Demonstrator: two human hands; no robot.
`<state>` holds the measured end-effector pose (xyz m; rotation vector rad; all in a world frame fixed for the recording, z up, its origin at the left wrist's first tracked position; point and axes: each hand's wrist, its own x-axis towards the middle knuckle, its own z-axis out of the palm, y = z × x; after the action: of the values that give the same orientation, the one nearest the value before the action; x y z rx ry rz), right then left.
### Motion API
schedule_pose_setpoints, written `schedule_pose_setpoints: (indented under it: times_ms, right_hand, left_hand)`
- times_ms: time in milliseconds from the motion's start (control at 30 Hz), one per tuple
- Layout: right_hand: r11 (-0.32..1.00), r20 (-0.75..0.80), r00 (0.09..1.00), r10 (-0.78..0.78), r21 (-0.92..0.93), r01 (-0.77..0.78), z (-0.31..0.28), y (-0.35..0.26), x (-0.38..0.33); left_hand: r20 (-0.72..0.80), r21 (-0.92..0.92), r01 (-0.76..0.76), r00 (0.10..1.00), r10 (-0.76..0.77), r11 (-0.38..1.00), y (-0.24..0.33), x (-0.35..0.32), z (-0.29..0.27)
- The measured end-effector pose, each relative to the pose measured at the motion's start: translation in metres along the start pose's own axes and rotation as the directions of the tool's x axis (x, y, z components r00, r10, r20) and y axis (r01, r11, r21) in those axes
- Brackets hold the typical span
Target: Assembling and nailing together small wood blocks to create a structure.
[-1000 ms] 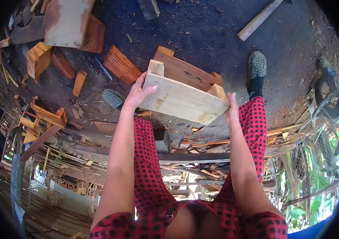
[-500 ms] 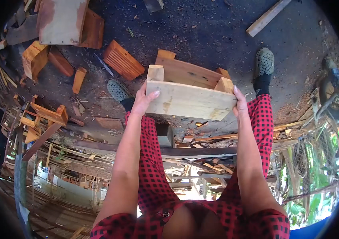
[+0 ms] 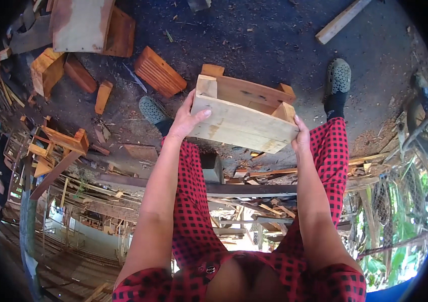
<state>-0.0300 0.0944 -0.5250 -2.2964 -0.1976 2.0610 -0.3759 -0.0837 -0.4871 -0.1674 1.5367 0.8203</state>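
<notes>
Dark dirt ground (image 3: 254, 35), scrap strewn. Pale wooden box frame (image 3: 244, 118) held up near frame centre, tilted, open side showing corner blocks. Weathered board (image 3: 80, 22) at 11 o'clock; ribbed orange panel (image 3: 159, 72) just left of box. Left hand (image 3: 186, 121) grips the box's left end, fingers wrapped over the face; right hand (image 3: 302, 137) clasps its right end.

The ground (image 3: 254, 45) was dark packed dirt, strewn with wood chips and sunlit. Offcuts and boards (image 3: 80, 22) lay at the upper left, a plank (image 3: 342, 20) at the upper right. Green plants (image 3: 392, 241) grew at the lower right.
</notes>
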Motion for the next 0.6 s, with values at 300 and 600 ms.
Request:
schedule_pose_setpoints:
  times_ms: [300,600]
  right_hand:
    - [0.99,0.041,0.996,-0.078,-0.112,0.082,0.029,-0.013,-0.01]
    - [-0.346,0.688,0.454,-0.566,-0.698,0.627,0.121,-0.019,-0.054]
  left_hand:
    - [0.016,-0.12,0.097,0.995,-0.095,0.988,-0.025,-0.01,-0.008]
    - [0.076,0.967,-0.204,0.802,0.593,0.153,0.054,-0.021,0.049]
